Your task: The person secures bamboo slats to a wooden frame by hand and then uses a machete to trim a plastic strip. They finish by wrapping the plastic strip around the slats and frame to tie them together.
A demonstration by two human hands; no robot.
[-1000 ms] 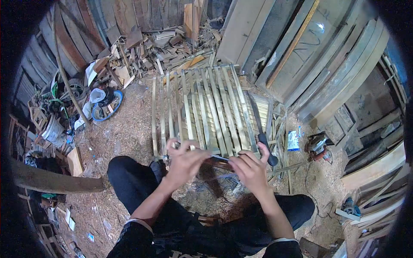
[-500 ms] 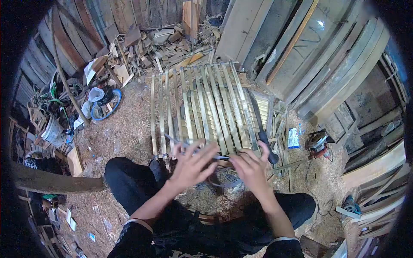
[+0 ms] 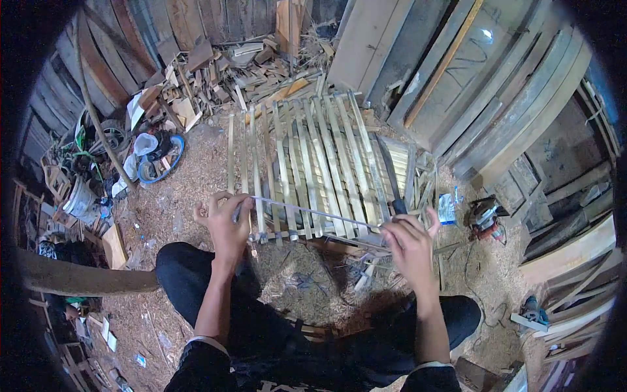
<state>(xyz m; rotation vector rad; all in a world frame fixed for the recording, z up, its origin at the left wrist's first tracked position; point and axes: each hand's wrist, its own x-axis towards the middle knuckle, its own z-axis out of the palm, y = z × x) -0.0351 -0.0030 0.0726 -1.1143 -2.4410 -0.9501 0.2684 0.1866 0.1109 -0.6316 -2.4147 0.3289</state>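
A thin, light-coloured strip (image 3: 313,212) is stretched between my two hands, over the near ends of a row of long wooden slats (image 3: 330,163). My left hand (image 3: 226,219) pinches its left end between thumb and fingers. The right end sits in the closed fingers of my right hand (image 3: 408,242). What the strip is made of cannot be made out. Just beyond my right hand lies a tool with a black handle (image 3: 399,206) and a long dark blade, resting on the slats.
Scrap wood (image 3: 255,72) is heaped at the back. A blue basin (image 3: 171,160) stands at the left, near a slanting pole (image 3: 98,121). To the right are a red power tool (image 3: 486,221) and a teal one (image 3: 534,313). Large boards (image 3: 470,78) lean at the right.
My hands have moved apart, the left one outward to the left and the right one to the right. The strip now shows drawn out in a line between them.
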